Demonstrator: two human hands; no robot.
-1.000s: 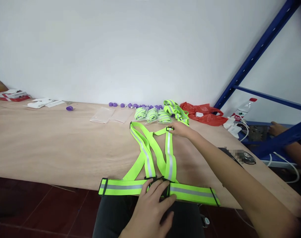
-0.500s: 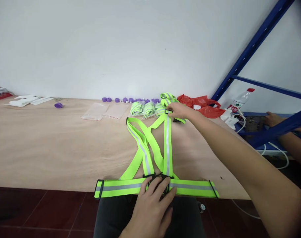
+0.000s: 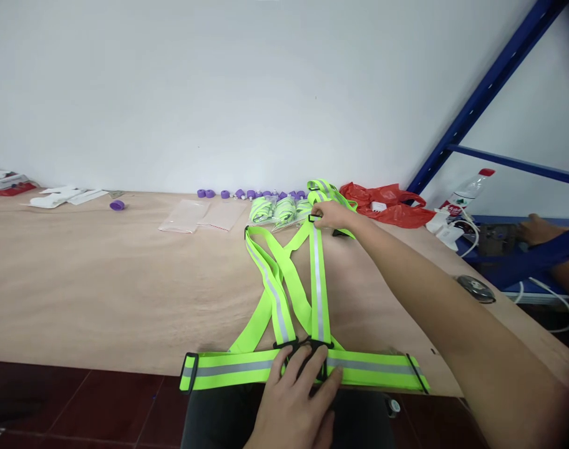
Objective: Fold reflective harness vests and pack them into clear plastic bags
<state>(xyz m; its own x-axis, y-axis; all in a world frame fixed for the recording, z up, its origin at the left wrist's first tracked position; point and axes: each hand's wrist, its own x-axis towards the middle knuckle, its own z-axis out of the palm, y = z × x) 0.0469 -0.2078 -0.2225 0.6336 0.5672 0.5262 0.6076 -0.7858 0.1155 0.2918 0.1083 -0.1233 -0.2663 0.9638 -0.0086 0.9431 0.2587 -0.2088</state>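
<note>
The green reflective harness [image 3: 318, 274] lay across the desk [image 3: 125, 293], belt along the near edge. The left hand [image 3: 296, 399], fingers slightly spread, pressed its centre; the right hand [image 3: 331, 215] pinched a strap's black slider [image 3: 314, 218].

One spread harness [image 3: 294, 280], three bagged bundles [image 3: 283, 212]

Operator wear: bare-handed, dark trousers [image 3: 219, 418].
Left hand [image 3: 294, 399] and right hand [image 3: 331, 215] both uncovered, slim fingers; right forearm [image 3: 420, 280] bare from wrist to lower right frame edge, blurring there. Trousers charcoal grey, shading to near black toward the middle, matte, plain-looking; weave too soft to read.
</note>
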